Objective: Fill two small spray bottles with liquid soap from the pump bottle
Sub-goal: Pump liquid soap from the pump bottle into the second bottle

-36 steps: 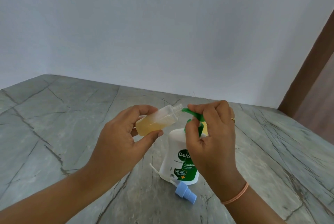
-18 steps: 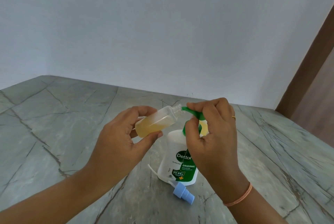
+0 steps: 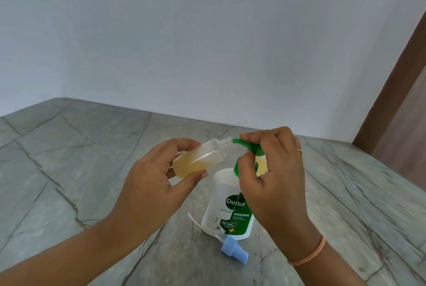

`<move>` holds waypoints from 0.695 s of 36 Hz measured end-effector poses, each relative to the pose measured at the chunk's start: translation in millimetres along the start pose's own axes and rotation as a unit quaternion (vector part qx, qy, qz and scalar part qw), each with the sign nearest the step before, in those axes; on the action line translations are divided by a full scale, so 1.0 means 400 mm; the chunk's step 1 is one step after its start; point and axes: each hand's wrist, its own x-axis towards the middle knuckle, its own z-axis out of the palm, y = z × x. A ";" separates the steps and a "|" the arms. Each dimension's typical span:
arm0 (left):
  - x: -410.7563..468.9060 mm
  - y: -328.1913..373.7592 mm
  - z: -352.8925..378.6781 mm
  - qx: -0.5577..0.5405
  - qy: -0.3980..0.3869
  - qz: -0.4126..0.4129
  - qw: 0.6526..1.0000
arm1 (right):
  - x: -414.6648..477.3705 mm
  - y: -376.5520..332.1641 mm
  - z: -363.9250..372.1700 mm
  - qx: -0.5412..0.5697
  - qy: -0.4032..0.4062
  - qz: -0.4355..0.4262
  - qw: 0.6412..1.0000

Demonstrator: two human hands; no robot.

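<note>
Barely any change: left hand (image 3: 152,182) still grips the tilted bottle (image 3: 198,158), about half full, mouth at the spout (image 3: 237,141) tip. Right hand (image 3: 274,177), at its three o'clock, curls over the pump (image 3: 255,150). Cap (image 3: 235,250) lies at the soap bottle's (image 3: 219,193) six o'clock. Filling looks unfinished.

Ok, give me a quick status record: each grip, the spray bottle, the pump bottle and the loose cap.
left grip: holds the spray bottle tilted, open neck at the green spout
right grip: fingers curled over the spout of the pump bottle
spray bottle fill: partly full of amber liquid
pump bottle: upright on the counter
blue spray cap: lying on the counter in front of the pump bottle, dip tube attached
second spray bottle: cannot be made out
</note>
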 end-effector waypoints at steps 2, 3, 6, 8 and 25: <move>0.000 -0.001 0.001 0.001 -0.001 0.001 1.000 | 0.000 -0.002 0.000 -0.004 -0.001 -0.003 1.000; -0.001 -0.001 0.001 0.003 -0.001 0.001 1.000 | -0.001 -0.002 0.000 -0.005 0.001 -0.005 1.000; -0.002 0.001 0.002 0.007 0.000 0.002 1.000 | -0.003 -0.003 0.003 0.000 0.012 -0.009 1.000; -0.001 0.001 0.002 0.005 0.002 0.005 1.000 | -0.006 -0.002 0.008 0.003 0.022 -0.012 1.000; -0.004 -0.004 0.002 0.009 0.001 0.011 1.000 | -0.006 0.002 0.006 -0.005 0.009 -0.009 1.000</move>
